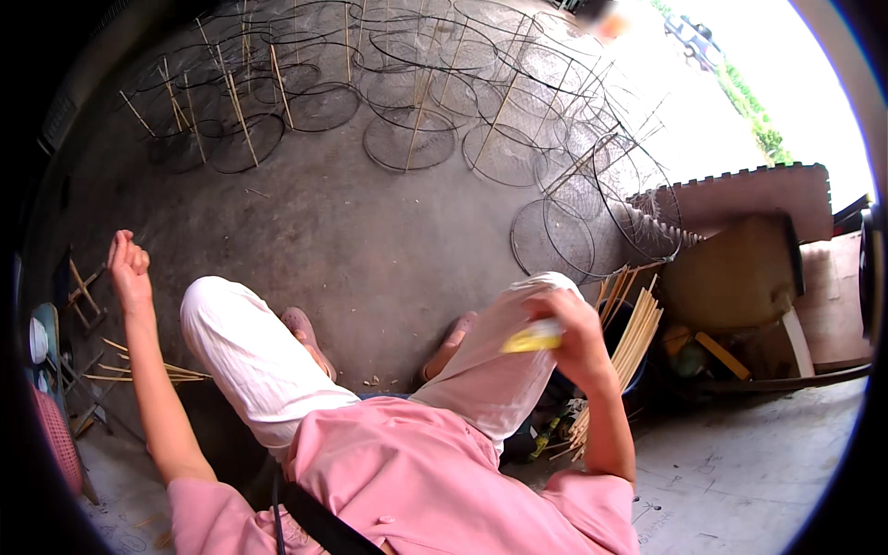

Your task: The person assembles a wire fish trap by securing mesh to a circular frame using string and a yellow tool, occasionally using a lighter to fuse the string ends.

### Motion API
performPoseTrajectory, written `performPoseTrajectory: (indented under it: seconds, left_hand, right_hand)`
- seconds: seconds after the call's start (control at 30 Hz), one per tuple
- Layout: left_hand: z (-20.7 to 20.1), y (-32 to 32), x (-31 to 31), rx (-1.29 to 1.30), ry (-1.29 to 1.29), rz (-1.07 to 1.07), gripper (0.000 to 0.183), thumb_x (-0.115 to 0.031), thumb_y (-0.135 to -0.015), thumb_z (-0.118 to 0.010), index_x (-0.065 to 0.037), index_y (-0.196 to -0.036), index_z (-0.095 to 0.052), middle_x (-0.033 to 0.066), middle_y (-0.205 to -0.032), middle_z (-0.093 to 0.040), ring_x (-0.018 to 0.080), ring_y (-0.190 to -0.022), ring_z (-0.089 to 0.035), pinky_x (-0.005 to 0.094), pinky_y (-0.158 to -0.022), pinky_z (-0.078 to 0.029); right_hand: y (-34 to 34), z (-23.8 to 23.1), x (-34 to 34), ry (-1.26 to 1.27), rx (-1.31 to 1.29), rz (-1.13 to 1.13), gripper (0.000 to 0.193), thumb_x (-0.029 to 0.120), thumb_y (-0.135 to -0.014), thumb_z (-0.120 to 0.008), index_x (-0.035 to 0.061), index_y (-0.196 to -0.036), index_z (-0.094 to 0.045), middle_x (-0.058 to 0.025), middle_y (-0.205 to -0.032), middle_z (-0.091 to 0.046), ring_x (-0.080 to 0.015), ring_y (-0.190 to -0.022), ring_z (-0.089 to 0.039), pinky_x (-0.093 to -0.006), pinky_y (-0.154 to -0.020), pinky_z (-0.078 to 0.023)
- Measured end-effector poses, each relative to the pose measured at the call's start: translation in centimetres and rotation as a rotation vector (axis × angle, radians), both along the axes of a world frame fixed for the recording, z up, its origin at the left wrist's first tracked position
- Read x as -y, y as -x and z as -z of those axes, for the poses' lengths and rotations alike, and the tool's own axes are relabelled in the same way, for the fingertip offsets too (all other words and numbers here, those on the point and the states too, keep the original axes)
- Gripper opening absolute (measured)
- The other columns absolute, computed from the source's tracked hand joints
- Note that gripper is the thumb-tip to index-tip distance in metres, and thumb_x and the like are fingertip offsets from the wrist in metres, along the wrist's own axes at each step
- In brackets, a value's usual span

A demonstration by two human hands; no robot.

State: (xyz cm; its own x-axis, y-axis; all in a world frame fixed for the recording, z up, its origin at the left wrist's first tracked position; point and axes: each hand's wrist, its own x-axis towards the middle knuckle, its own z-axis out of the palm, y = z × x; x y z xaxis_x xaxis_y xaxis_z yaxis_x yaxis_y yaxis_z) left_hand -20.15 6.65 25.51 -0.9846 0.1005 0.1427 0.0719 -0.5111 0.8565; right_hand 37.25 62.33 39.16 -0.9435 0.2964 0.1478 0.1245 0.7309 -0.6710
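My left hand [129, 262] is raised out to the left, its fingers curled together. Anything pinched in it is too small to make out. Over my right knee, my right hand [575, 326] is closed around a small yellow object [531, 339] with a whitish part. Motion smears that object, so its kind does not show. Just beyond my right hand, a bundle of thin bamboo sticks [635, 333] leans in a dark bucket. More thin sticks [153, 372] lie low at my left, below my left hand.
Black wire hoops with fine netting [410, 139] and upright sticks spread across the far concrete floor [370, 231]. At the right stand a brownish chair-like panel [735, 273] and a jagged-edged mat [740, 199]. A pink basket [55, 439] is at the left edge.
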Motion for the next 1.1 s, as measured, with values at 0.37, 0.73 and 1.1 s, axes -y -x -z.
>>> performPoseTrajectory:
  seconds: [0.37,0.73,1.1]
  left_hand:
    - [-4.7,-5.5,-5.2,-0.477,0.995,-0.339,0.013,-0.019,-0.103,-0.072,-0.006,-0.103,-0.072,0.0018,-0.101,-0.051,0.0204,-0.094,-0.046,0.0375,-0.083,-0.034]
    - [-18.3,-28.3,-18.4,-1.319,0.870,0.483,0.016,-0.008,-0.087,-0.080,-0.007,-0.101,-0.072,0.0098,-0.109,-0.067,0.0295,-0.101,-0.068,0.0475,-0.090,-0.051]
    - [-22.3,-28.7,-12.3,-1.392,0.355,0.641,0.008,-0.001,-0.090,-0.080,-0.002,-0.098,-0.082,0.0068,-0.096,-0.076,0.0192,-0.072,-0.072,0.0299,-0.061,-0.054]
  right_hand:
    - [-21.1,9.8,-14.6,0.830,-0.619,0.755,0.033,0.022,-0.116,-0.065,0.0008,-0.139,-0.073,0.0057,-0.067,-0.047,-0.0055,-0.053,-0.042,-0.0266,-0.051,-0.033]
    - [13.8,-1.8,19.5,0.608,-0.192,-0.112,0.047,0.010,-0.096,-0.087,0.0007,-0.139,-0.072,-0.0060,-0.101,-0.079,-0.0105,-0.083,-0.071,-0.0294,-0.076,-0.057]
    - [4.9,-9.8,15.7,0.750,-0.389,-0.709,0.019,0.017,-0.102,-0.082,-0.0013,-0.099,-0.081,-0.0097,-0.075,-0.074,-0.0163,-0.056,-0.064,-0.0300,-0.051,-0.042]
